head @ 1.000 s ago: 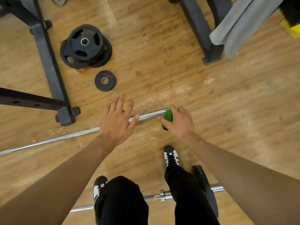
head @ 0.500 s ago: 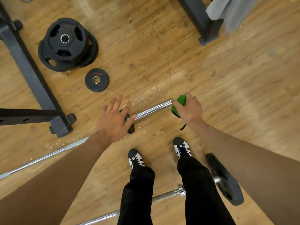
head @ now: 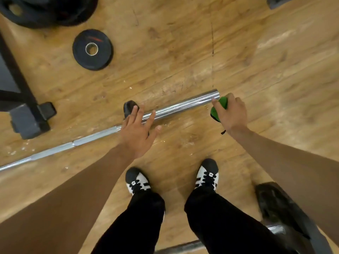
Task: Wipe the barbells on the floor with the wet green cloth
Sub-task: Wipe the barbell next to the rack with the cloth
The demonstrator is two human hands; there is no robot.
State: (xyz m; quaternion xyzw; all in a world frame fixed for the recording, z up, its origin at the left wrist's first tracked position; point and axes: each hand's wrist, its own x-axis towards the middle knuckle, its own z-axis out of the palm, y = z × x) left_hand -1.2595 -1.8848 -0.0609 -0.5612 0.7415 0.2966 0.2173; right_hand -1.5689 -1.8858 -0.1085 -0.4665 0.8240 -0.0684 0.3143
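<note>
My right hand [head: 232, 113] grips the bunched green cloth [head: 218, 107] just beside the barbell [head: 183, 106]'s chrome end on the wooden floor [head: 183, 52]; my left hand [head: 136, 133] hovers over the bar, fingers spread loose.

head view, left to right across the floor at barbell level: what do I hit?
rack foot → small weight plate → left hand → barbell sleeve → green cloth, gripped in the right hand
</note>
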